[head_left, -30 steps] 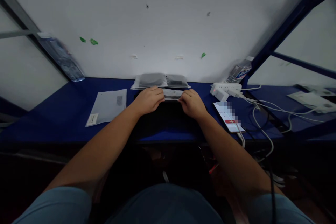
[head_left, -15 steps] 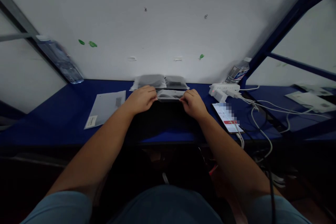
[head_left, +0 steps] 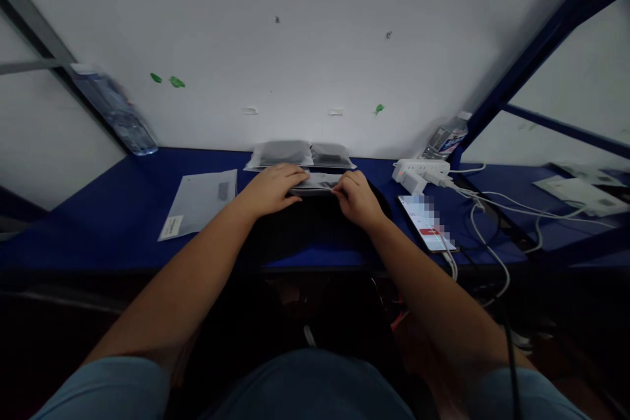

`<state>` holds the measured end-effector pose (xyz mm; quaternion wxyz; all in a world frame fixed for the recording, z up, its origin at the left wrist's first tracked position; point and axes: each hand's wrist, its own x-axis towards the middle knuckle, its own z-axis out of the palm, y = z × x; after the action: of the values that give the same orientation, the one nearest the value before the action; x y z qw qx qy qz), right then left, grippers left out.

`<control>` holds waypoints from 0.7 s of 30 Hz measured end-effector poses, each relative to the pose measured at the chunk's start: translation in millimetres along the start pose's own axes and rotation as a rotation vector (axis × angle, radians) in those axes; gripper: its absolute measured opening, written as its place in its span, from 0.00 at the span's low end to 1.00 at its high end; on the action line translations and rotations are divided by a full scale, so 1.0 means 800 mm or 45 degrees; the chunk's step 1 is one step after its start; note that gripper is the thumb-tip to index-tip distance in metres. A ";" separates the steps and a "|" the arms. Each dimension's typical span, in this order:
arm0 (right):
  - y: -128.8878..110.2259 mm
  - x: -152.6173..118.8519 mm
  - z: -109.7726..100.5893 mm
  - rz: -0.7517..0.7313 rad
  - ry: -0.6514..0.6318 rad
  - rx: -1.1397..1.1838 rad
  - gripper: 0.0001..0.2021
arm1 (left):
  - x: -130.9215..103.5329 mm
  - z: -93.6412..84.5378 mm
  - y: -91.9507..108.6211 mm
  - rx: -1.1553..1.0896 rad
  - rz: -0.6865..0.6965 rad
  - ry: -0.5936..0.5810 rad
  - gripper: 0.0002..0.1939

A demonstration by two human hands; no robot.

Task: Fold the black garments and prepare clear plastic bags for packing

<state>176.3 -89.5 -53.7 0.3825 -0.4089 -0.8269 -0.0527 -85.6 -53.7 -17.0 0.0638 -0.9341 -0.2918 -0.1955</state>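
Observation:
In the head view a frosted plastic bag (head_left: 319,182) lies between my hands at the back of the desk, its contents dark and not clear. My left hand (head_left: 275,190) rests on the bag's left end with fingers stretched flat, the thumb apart from them below its near edge. At the right end my right hand (head_left: 359,199) is closed, pinching the bag's near corner between thumb and bent fingers. Right behind, against the wall, lie two more frosted bags, a left one (head_left: 283,153) and a right one (head_left: 332,155), each with something dark inside.
A flat frosted bag with a white label (head_left: 199,200) lies at left. Right of my hands are a phone (head_left: 423,220), a power strip (head_left: 418,167) and white cables (head_left: 512,200). Water bottles stand at the left (head_left: 115,111) and right (head_left: 447,136) of the blue desk (head_left: 113,210).
My left hand has gone from gripping the bag's near left corner to lying flat on top of it. The right hand has shifted slightly left and keeps its pinch.

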 end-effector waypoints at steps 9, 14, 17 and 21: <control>-0.018 -0.001 -0.007 -0.027 0.040 -0.118 0.07 | 0.001 0.008 -0.003 -0.048 -0.076 -0.046 0.25; -0.032 0.001 -0.006 -0.073 -0.060 -0.304 0.12 | 0.002 0.008 -0.002 -0.073 -0.096 -0.028 0.25; -0.032 0.004 -0.005 0.010 -0.041 -0.258 0.13 | 0.002 0.010 -0.002 -0.076 -0.080 -0.016 0.24; -0.032 0.009 -0.012 0.056 0.012 -0.324 0.12 | 0.002 0.012 -0.003 -0.078 -0.085 0.002 0.23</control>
<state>161.0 -106.2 -36.3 0.3324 -0.4720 -0.8025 -0.1504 -82.4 -48.3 -25.4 0.0289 -0.9253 -0.3164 -0.2072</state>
